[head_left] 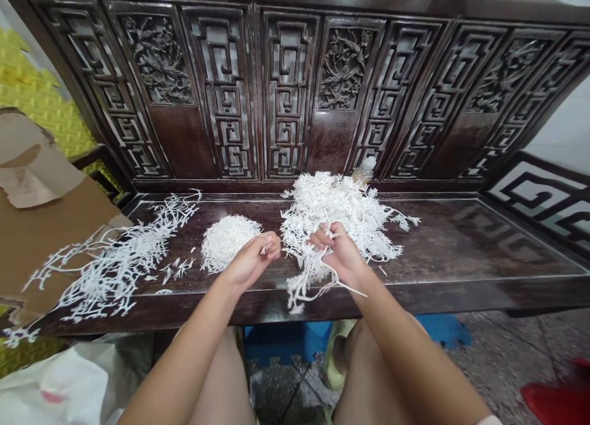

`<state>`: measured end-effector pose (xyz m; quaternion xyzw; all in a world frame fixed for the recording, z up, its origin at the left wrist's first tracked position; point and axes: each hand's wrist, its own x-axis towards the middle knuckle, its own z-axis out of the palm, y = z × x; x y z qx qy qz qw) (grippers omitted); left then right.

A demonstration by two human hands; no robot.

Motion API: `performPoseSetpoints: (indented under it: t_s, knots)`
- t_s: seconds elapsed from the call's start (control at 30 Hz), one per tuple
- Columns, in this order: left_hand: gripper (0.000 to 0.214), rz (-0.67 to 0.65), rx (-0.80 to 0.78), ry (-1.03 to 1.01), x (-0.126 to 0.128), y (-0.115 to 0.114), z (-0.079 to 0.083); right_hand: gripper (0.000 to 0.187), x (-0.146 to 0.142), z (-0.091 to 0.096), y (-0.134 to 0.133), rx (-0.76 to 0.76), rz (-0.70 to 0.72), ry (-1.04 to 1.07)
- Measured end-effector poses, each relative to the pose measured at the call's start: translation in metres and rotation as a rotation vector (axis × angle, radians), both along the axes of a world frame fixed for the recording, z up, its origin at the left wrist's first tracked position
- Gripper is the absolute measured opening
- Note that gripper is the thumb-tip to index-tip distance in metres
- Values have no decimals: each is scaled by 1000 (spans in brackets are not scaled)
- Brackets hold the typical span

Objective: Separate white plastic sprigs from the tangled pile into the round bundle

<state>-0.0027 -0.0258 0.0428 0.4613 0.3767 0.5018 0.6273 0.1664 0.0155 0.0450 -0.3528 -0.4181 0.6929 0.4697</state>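
Observation:
My right hand (338,251) is closed around a white branched plastic sprig (318,283), whose thin stem and tips hang below the fingers. Beside it, my left hand (258,256) is curled in a pinch; a tiny white bit shows at the fingers, too small to make out. Behind the right hand rises a large heap of white sprigs (336,210). Just past the left hand lies a rounded pile of small white pieces (228,237). Bare, stripped-looking white branches (124,262) are tangled at the left.
All this lies on a dark carved wooden bench (442,240) with a tall backrest. A small bottle with a white cap (365,170) stands behind the heap. Cardboard (50,228) leans at the left, above a white bag (64,382). Loose white scraps (177,268) are scattered near the bench's front.

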Motion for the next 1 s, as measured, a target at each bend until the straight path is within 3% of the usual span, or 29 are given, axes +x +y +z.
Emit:
performPoseSetpoints:
  t_s: [0.07, 0.23, 0.37, 0.47, 0.6, 0.7, 0.83, 1.0]
  knots:
    - [25, 16, -15, -17, -9, -1, 3, 25, 9, 1, 7, 15, -69, -72]
    - [17, 48, -292, -33, -6, 7, -9, 26, 4, -1, 5, -26, 102, -219]
    - [12, 60, -464, -75, 5, 11, -24, 21, -9, -6, -2, -11, 104, -254]
    - [20, 53, -360, -6, 12, 7, -26, 22, -11, -9, -2, 40, 96, -335]
    - [30, 106, -43, 328, 19, 1, -20, 24, -10, -13, 0, 135, 120, -465]
    - [30, 84, 82, 531, 22, -1, -21, 24, -11, -16, 0, 167, 167, -489]
    - [28, 16, 141, 601, 24, 0, -25, 25, -12, -18, -2, 160, 219, -502]
    - [25, 22, -14, 373, 28, -1, -22, 23, -12, -15, -5, 115, 251, -415]
